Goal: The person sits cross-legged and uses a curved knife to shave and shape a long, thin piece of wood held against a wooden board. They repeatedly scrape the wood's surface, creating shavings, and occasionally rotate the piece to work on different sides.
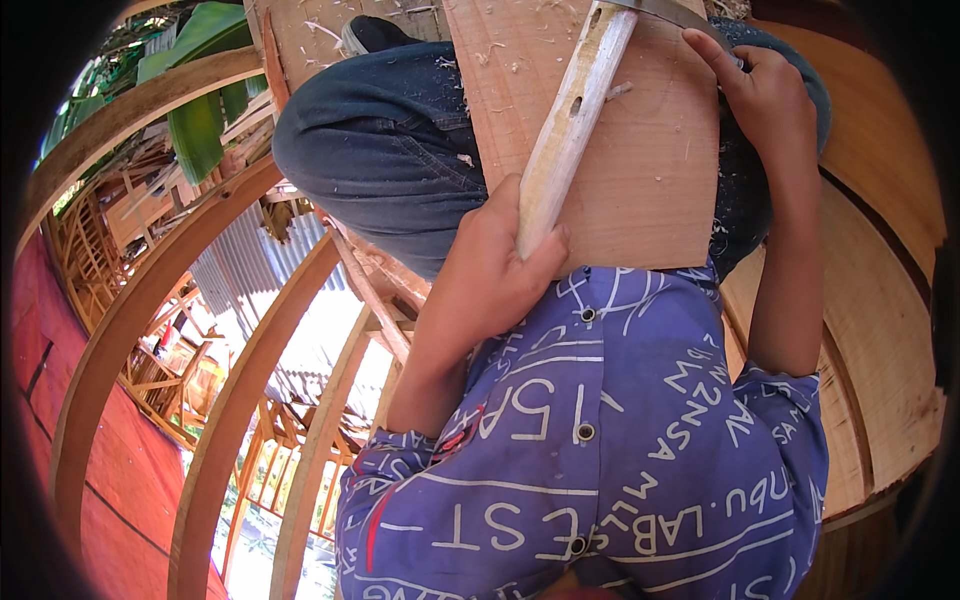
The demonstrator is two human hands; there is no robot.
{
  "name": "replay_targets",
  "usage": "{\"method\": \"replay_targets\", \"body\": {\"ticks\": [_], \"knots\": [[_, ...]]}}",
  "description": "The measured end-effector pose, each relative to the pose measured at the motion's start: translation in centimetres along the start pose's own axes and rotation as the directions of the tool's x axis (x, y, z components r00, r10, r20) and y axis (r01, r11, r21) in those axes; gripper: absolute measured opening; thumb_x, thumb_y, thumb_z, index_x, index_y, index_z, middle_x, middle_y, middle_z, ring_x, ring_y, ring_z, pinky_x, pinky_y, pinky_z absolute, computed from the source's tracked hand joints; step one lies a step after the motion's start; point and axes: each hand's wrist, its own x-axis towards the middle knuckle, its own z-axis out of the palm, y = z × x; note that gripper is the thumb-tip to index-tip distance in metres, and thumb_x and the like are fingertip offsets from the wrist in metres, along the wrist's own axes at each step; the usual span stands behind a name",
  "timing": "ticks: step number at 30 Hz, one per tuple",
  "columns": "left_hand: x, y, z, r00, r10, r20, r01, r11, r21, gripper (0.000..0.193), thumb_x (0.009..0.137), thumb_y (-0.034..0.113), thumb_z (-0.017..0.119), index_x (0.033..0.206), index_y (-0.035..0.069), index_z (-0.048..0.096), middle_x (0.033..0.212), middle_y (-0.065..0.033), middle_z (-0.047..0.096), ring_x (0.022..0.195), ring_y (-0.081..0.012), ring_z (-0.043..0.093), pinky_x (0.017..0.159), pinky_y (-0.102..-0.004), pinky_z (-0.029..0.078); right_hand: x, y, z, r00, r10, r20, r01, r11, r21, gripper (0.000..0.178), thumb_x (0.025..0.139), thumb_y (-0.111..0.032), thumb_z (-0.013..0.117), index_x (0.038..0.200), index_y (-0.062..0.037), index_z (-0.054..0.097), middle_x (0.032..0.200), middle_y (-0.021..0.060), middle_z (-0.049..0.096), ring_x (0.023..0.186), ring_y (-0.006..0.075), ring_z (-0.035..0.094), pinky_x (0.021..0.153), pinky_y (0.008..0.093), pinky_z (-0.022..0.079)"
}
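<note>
My left hand (497,275) is closed around the near end of a pale wooden stick (573,120), which slants up and away to the right. Two small dark slots show along the stick, and its surface looks partly shaved. At the upper right my right hand (765,90) is closed on a knife (678,14) with a curved metal blade; the handle is mostly hidden in the fist and the thumb points along the blade. The blade reaches the stick's far end at the top edge. Beneath lies a wide wooden board (645,190) across my lap.
Wood shavings (490,50) are scattered on the board and around it. My bent legs (385,150) flank the board. Curved-looking wooden slats (245,400) stand at left, with corrugated metal sheets (235,260) beyond them. Wooden planks (850,310) lie at right.
</note>
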Motion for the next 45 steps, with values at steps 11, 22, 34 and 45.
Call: {"method": "replay_targets", "body": {"ticks": [11, 22, 34, 45], "knots": [[-0.1, -0.3, -0.2, 0.998, -0.066, -0.001, 0.066, 0.998, 0.016, 0.030, 0.080, 0.015, 0.059, 0.100, -0.007, 0.050, 0.076, -0.0241, 0.056, 0.069, -0.0305, 0.059, 0.067, -0.0382, 0.046, 1.2, -0.4, 0.5, 0.929, -0.141, -0.343, 0.151, 0.988, 0.004, 0.069, 0.086, -0.064, 0.051, 0.057, -0.0019, 0.055, 0.049, 0.0046, 0.047, 0.041, 0.0163, 0.043, 0.042, 0.0342, 0.034], [-3.2, -1.8, -0.1, 0.991, -0.125, 0.054, 0.132, 0.976, -0.172, 0.047, 0.087, 0.014, 0.059, 0.129, -0.003, 0.045, 0.075, -0.0038, 0.056, 0.056, -0.0079, 0.049, 0.051, -0.0235, 0.041, 2.7, 5.9, -0.6, 0.994, 0.043, -0.096, 0.001, 0.908, 0.418, 0.070, 0.085, -0.065, 0.053, 0.062, 0.0019, 0.052, 0.052, 0.0041, 0.038, 0.051, 0.0145, 0.039, 0.050, 0.0315, 0.035], [-2.6, 0.0, 0.2, 0.977, -0.192, 0.088, 0.199, 0.976, -0.088, 0.038, 0.086, 0.016, 0.060, 0.113, -0.007, 0.048, 0.082, -0.0253, 0.061, 0.077, -0.0320, 0.065, 0.070, -0.0380, 0.047, -3.8, -2.5, -0.4, 0.978, -0.182, 0.101, 0.172, 0.980, 0.101, 0.077, 0.078, -0.073, 0.052, 0.063, 0.0013, 0.065, 0.056, 0.0199, 0.059, 0.056, 0.0331, 0.064, 0.053, 0.0399, 0.051], [-2.7, -0.6, 0.3, 0.990, -0.122, 0.068, 0.119, 0.992, 0.045, 0.039, 0.085, 0.014, 0.059, 0.116, -0.006, 0.047, 0.074, -0.0120, 0.055, 0.069, -0.0173, 0.055, 0.065, -0.0336, 0.045, 0.6, -0.6, -0.2, 0.978, -0.186, -0.089, 0.182, 0.982, -0.049, 0.079, 0.074, -0.079, 0.050, 0.066, -0.0016, 0.065, 0.063, 0.0169, 0.063, 0.065, 0.0315, 0.066, 0.060, 0.0414, 0.051]]}}
